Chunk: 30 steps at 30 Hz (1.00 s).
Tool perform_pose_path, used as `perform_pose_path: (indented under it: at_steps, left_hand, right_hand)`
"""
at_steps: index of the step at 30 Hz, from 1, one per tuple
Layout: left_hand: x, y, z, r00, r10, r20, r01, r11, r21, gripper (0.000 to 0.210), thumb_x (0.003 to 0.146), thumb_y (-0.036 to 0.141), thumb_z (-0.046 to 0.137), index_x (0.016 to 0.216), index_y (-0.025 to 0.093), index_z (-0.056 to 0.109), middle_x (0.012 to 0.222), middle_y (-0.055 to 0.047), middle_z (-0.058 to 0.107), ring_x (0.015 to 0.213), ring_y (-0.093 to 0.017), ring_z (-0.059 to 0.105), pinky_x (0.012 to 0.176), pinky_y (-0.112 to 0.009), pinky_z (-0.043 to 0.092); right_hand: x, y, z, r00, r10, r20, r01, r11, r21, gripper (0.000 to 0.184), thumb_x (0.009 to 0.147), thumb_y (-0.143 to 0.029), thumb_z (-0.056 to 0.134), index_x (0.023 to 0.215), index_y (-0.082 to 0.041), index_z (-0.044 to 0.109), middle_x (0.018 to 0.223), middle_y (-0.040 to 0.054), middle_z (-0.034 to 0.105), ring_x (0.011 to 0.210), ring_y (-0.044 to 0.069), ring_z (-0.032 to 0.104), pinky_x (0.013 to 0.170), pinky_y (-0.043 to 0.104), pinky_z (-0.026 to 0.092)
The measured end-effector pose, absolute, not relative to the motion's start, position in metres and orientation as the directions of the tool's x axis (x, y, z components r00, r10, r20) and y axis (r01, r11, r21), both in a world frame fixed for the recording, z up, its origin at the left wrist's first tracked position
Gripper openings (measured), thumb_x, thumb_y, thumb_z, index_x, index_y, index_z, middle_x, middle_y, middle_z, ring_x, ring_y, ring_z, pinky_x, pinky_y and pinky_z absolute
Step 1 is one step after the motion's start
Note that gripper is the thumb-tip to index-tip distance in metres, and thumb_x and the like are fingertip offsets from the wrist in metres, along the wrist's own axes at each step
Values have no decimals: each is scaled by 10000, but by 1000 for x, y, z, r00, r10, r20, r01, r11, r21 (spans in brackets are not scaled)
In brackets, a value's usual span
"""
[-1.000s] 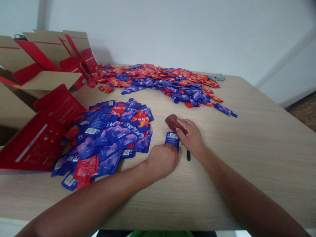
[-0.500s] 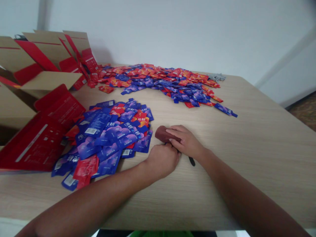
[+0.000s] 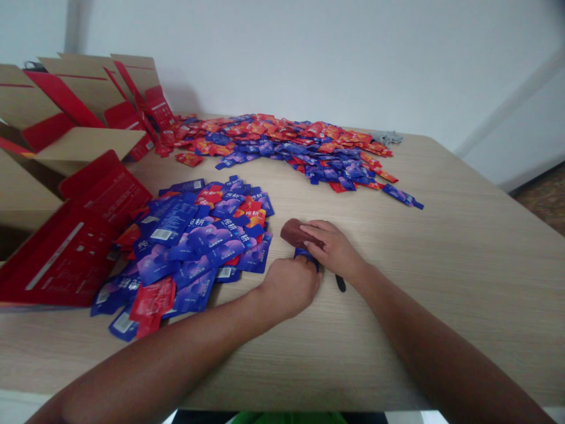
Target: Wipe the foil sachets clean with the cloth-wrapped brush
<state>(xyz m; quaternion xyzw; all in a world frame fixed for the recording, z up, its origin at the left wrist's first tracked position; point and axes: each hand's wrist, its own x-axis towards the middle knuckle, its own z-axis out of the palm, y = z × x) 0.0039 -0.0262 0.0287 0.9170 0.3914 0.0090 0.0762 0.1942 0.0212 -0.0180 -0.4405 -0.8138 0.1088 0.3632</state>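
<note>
My left hand [image 3: 291, 285] is closed in a fist on the tabletop, gripping a small blue sachet [image 3: 303, 253], only part of which shows. My right hand [image 3: 332, 246] is wrapped over a reddish-brown, smooth, rounded piece [image 3: 293, 232] whose exact kind I cannot make out. The piece rests just above the sachet, against its far edge. From under my right hand sticks out the dark rounded end of a thin strip [image 3: 341, 284]; what it belongs to is hidden. Left of my hands lies a heap of blue and red sachets [image 3: 207, 235].
Open red and brown cardboard boxes [image 3: 57, 259] stand on the left. Along the back of the wooden table [image 3: 441, 282] spreads a long pile of red and blue sachets [image 3: 282, 141]. Grey crumpled cloth [image 3: 388, 138] lies at its right end, and a single blue sachet [image 3: 402, 196] in front.
My right hand and the brown piece have shifted slightly away from my left hand, and more of the blue sachet shows between them. My left hand has barely moved.
</note>
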Motion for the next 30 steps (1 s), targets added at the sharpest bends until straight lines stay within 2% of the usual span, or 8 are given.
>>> perform_pose_path:
  at_steps: [5, 9, 12, 16, 18, 20, 24, 30]
  left_hand:
    - [4, -27, 32, 703, 709, -60, 709, -691, 144, 385, 1096, 358, 448, 1040, 127, 751, 986, -152, 765, 887, -292, 755, 730, -381, 602]
    - [4, -27, 34, 706, 706, -52, 705, -696, 136, 385, 1094, 349, 450, 1030, 127, 758, 967, -153, 763, 873, -303, 755, 704, -393, 603]
    - [4, -28, 34, 703, 709, -53, 709, -692, 135, 384, 1093, 352, 454, 1030, 127, 759, 969, -154, 765, 859, -303, 755, 699, -399, 605]
    - [4, -28, 31, 713, 700, -30, 697, -704, 136, 369, 1091, 349, 463, 1006, 138, 753, 957, -146, 765, 844, -293, 756, 693, -390, 602]
    - [3, -27, 28, 719, 695, -6, 690, -712, 135, 373, 1092, 350, 454, 1015, 141, 753, 951, -144, 765, 825, -295, 754, 680, -394, 600]
    - [3, -26, 26, 727, 686, 9, 680, -722, 128, 374, 1092, 333, 443, 1069, 132, 757, 949, -155, 767, 813, -298, 754, 670, -398, 596]
    - [2, -25, 24, 753, 658, 3, 653, -748, 119, 361, 1077, 263, 440, 1139, 118, 765, 978, -182, 775, 847, -297, 758, 696, -389, 592]
    - [3, -27, 28, 712, 702, -14, 695, -702, 155, 387, 1091, 333, 451, 1153, 112, 763, 1043, -174, 783, 902, -300, 758, 741, -407, 610]
  right_hand:
    - [200, 27, -20, -224, 863, 453, 746, 451, -491, 507, 950, -170, 635, 1444, -275, 684, 1337, 107, 711, 1199, 304, 673, 1070, 525, 565]
    - [202, 29, -22, -155, 880, 448, 793, 381, -475, 453, 953, -176, 629, 1391, -251, 719, 1307, 120, 722, 1171, 314, 681, 1067, 542, 564]
    - [202, 27, -21, -124, 872, 474, 786, 377, -490, 418, 959, -187, 622, 1356, -252, 735, 1301, 119, 727, 1176, 316, 684, 1073, 547, 564]
    - [198, 20, -13, -66, 800, 596, 701, 462, -543, 421, 966, -210, 627, 1374, -253, 722, 1335, 114, 719, 1240, 305, 676, 1114, 529, 557]
    - [194, 15, -8, -91, 756, 648, 635, 546, -547, 431, 960, -207, 639, 1381, -260, 716, 1347, 108, 716, 1244, 287, 682, 1108, 501, 567]
    - [191, 10, -5, -198, 732, 653, 564, 629, -535, 450, 952, -202, 651, 1393, -270, 710, 1357, 102, 715, 1227, 272, 695, 1075, 477, 590]
    - [187, 8, -8, -415, 738, 533, 529, 672, -518, 472, 955, -193, 650, 1411, -302, 701, 1370, 89, 717, 1229, 273, 690, 1056, 491, 600]
    - [192, 16, -17, -373, 786, 493, 618, 607, -500, 503, 943, -210, 690, 1432, -328, 688, 1396, 88, 698, 1256, 303, 664, 1067, 541, 583]
